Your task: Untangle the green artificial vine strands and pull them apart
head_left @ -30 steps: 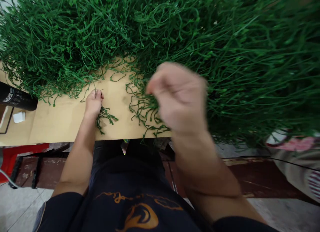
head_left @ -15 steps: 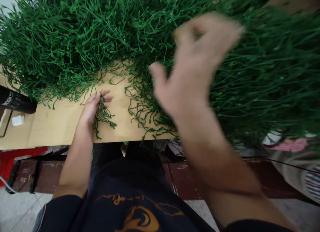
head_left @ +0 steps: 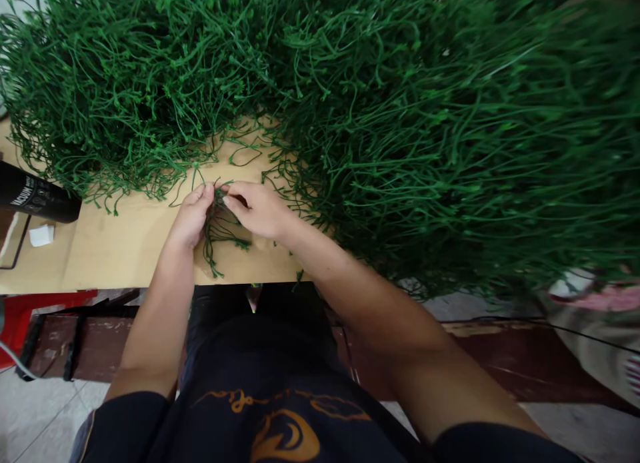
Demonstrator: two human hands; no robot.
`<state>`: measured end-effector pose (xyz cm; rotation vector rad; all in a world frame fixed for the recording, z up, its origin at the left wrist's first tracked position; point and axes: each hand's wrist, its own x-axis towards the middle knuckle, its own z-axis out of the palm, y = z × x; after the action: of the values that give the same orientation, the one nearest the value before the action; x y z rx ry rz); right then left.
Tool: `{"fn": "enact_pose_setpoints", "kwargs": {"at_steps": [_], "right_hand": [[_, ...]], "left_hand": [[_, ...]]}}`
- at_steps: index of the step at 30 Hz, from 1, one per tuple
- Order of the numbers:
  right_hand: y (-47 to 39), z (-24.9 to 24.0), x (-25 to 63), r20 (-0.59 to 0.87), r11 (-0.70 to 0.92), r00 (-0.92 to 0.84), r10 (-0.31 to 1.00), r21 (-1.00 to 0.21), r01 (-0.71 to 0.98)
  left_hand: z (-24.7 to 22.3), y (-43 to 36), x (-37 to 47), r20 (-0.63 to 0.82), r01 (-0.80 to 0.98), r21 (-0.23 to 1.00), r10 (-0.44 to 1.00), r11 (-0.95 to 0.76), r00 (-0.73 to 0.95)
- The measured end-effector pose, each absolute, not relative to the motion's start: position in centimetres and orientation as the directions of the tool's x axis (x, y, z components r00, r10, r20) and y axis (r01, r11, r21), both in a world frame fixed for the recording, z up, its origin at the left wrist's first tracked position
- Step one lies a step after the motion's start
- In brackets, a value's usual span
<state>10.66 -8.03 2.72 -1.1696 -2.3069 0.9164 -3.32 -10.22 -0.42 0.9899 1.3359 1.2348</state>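
Note:
My left hand point(head_left: 194, 213) is closed in a pinch round a small bunch of thin green plastic stems point(head_left: 214, 240), whose branched tips hang down over the cardboard. Meeting it from the other side, my right hand point(head_left: 260, 210) has its thumb and fingers drawn together at the upper ends of the same bunch. Its fingertips are partly hidden among the stems. Behind both hands rises a large heap of the same green artificial stems point(head_left: 150, 83), which spreads far to the right. Some loose strands lie on the cardboard sheet point(head_left: 125, 243) close to my right wrist.
A black bottle point(head_left: 37, 193) lies on its side at the left, with a small white scrap point(head_left: 41, 235) near it. Below the table's left edge shows a red plastic object point(head_left: 27, 320). Light cloth point(head_left: 595, 343) and something pink are at the lower right.
My right hand has come down and left from above the right side of the heap to the bunch. My left hand stays near its place, still pinching the stems.

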Motion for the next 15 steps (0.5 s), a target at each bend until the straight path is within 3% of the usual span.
{"fn": "enact_pose_setpoints", "kwargs": {"at_steps": [6, 12, 15], "right_hand": [[-7.2, 3.4, 11.4, -0.032, 0.408, -0.648, 0.761, -0.752, 0.517], [-6.1, 2.7, 12.4, -0.206, 0.026, -0.53, 0.823, -0.917, 0.397], [-6.2, 2.2, 12.5, -0.152, 0.063, -0.481, 0.863, -0.914, 0.402]], "left_hand": [[-0.3, -10.1, -2.2, -0.058, 0.09, 0.993, 0.972, 0.08, -0.228], [-0.7, -9.7, -2.2, -0.031, 0.154, 0.985, 0.96, 0.076, -0.277], [-0.8, -9.6, -2.3, -0.009, 0.171, 0.983, 0.962, 0.058, -0.274]]}}
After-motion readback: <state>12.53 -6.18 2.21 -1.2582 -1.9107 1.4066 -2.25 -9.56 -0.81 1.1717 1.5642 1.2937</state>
